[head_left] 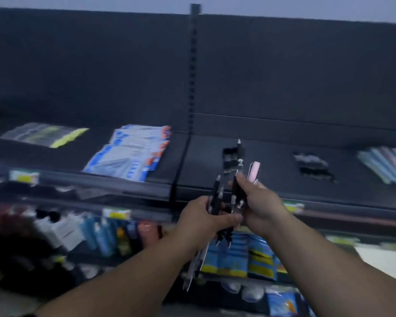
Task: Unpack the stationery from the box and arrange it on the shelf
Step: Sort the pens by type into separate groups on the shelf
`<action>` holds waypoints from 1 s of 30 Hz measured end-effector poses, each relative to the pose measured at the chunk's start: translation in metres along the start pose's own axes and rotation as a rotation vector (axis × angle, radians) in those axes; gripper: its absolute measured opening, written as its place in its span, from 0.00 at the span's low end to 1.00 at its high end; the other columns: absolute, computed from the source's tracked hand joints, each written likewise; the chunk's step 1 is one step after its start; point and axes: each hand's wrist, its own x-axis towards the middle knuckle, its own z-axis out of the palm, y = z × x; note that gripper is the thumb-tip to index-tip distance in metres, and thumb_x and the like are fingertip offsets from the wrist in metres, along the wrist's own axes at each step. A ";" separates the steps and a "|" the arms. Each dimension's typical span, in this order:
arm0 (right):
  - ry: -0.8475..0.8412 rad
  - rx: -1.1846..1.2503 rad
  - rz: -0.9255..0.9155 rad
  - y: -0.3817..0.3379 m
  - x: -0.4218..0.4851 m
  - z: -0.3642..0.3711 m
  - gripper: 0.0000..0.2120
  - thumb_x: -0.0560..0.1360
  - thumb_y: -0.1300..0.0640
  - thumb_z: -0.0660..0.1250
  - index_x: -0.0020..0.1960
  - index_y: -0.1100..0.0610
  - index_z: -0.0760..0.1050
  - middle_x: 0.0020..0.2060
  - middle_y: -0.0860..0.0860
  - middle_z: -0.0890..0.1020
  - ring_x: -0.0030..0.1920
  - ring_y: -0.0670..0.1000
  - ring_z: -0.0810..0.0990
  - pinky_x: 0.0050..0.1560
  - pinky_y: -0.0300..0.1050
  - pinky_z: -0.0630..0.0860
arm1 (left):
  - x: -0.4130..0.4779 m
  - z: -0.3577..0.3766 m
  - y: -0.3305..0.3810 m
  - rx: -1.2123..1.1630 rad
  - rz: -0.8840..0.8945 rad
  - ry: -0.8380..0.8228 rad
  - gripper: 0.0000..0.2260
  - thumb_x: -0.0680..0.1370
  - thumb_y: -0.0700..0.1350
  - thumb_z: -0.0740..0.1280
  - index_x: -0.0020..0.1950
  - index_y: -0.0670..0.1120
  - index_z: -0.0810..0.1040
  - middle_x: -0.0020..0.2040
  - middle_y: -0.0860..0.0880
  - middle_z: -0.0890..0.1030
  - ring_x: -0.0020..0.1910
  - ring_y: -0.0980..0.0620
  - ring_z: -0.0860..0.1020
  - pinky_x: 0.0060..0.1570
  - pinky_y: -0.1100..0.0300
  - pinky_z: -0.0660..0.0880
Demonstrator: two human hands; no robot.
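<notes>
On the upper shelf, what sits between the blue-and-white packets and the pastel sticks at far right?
Head view: a small dark pile, too blurred to identify, lies on the shelf. The right hand holds pens up in front of that stretch.

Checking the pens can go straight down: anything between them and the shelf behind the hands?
Nothing visible. Left hand and right hand hold pens before the shelf; a bare patch lies between two dark piles.

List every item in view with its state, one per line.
left hand, grips a bundle of black pens.
right hand, holds a black pen and a pink pen, upright.
blue-white packets, lying overlapped on the shelf.
clear packet, lying flat on the shelf.
pastel sticks, lying side by side.
</notes>
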 end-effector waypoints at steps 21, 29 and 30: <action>0.707 0.279 -0.241 -0.155 0.093 -0.227 0.06 0.78 0.54 0.64 0.44 0.55 0.74 0.28 0.49 0.76 0.25 0.46 0.70 0.25 0.38 0.66 | 0.186 0.216 0.085 0.456 0.225 -0.476 0.07 0.69 0.48 0.73 0.37 0.47 0.77 0.29 0.54 0.76 0.28 0.57 0.73 0.31 0.65 0.70; 0.371 -0.348 -0.176 -0.156 0.104 -0.258 0.09 0.79 0.50 0.64 0.46 0.55 0.76 0.34 0.52 0.80 0.27 0.46 0.69 0.24 0.37 0.67 | 0.248 0.271 0.101 0.281 0.199 -0.337 0.09 0.71 0.51 0.74 0.43 0.46 0.81 0.31 0.51 0.79 0.24 0.57 0.74 0.28 0.65 0.72; 0.359 -0.367 -0.189 -0.158 0.104 -0.262 0.09 0.80 0.51 0.63 0.46 0.56 0.75 0.35 0.52 0.80 0.27 0.46 0.69 0.22 0.35 0.66 | 0.251 0.280 0.101 0.261 0.196 -0.324 0.09 0.71 0.50 0.73 0.41 0.46 0.80 0.30 0.52 0.79 0.23 0.58 0.73 0.26 0.66 0.71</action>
